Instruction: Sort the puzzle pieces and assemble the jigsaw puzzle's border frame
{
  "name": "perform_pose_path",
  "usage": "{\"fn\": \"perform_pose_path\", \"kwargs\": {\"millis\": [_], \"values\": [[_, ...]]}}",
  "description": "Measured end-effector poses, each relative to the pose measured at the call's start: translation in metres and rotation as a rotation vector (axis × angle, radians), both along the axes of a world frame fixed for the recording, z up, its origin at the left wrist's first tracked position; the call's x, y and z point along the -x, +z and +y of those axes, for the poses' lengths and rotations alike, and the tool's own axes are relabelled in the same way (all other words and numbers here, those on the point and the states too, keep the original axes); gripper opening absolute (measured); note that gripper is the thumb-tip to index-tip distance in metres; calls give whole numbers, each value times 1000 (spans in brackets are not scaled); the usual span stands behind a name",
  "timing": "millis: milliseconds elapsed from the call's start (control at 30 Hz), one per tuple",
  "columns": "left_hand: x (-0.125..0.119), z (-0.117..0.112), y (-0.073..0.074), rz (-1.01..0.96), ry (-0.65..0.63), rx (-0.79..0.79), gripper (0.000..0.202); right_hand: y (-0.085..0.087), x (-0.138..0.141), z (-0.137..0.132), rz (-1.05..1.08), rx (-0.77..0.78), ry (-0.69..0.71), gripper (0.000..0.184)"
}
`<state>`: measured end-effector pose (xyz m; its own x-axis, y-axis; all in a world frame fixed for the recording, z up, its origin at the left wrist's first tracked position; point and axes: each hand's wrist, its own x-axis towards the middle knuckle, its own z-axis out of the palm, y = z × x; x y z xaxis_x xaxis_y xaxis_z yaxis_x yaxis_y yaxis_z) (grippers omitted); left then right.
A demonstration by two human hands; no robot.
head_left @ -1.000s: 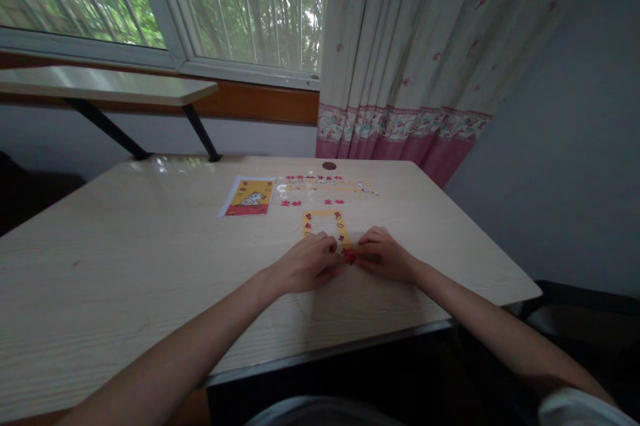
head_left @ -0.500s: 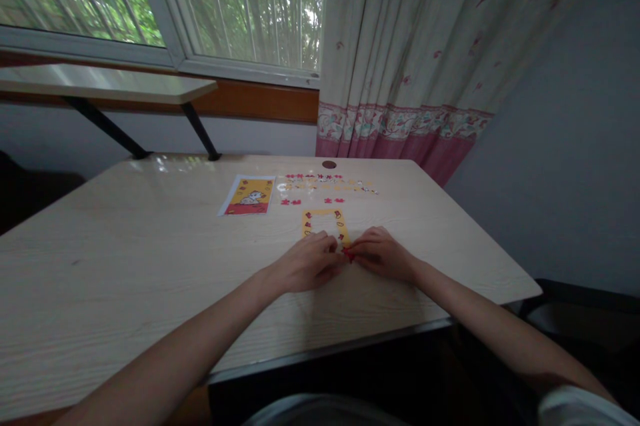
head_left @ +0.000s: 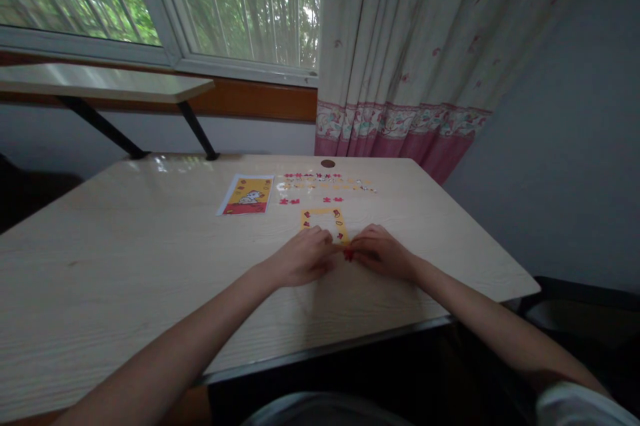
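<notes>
A partly built yellow puzzle frame (head_left: 323, 213) with red marks lies on the wooden table (head_left: 125, 259). My left hand (head_left: 303, 257) rests on its near left edge, fingers curled down on the pieces. My right hand (head_left: 383, 251) is just right of it, fingertips pinched on a small red puzzle piece (head_left: 349, 255) at the frame's near right corner. The two hands almost touch.
A printed picture card (head_left: 247, 195) with a white animal lies left of the frame. Several loose red and yellow pieces (head_left: 325, 181) lie in rows behind it, near a round cable hole (head_left: 328, 163). A curtain (head_left: 415, 46) hangs at the back right.
Both hands stayed at the frame's near edge; the left hand shifted slightly left and forward. The view drifted a little.
</notes>
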<state>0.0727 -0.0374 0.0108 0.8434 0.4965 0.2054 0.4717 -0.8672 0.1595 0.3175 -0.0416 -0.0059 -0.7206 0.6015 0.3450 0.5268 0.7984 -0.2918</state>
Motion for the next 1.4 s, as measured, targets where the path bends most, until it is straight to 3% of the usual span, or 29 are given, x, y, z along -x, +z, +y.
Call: {"fn": "perform_pose_path", "kwargs": {"millis": [233, 400, 633, 867, 1100, 1400], "values": [[44, 36, -2, 8, 300, -65, 35, -10, -8, 14, 85, -41, -94, 24], [59, 49, -8, 34, 342, -58, 37, -10, -8, 13, 58, -39, -90, 26], [59, 50, -10, 55, 337, -47, 37, -8, -6, 10, 45, -38, -77, 22], [61, 64, -10, 33, 594, -176, 39, -9, -6, 11, 32, -43, -89, 23], [43, 73, -13, 20, 780, -206, 39, -9, -5, 11, 36, -43, -113, 23], [41, 78, -13, -44, 837, -126, 29, -9, -3, 16, 33, -50, -97, 23]]}}
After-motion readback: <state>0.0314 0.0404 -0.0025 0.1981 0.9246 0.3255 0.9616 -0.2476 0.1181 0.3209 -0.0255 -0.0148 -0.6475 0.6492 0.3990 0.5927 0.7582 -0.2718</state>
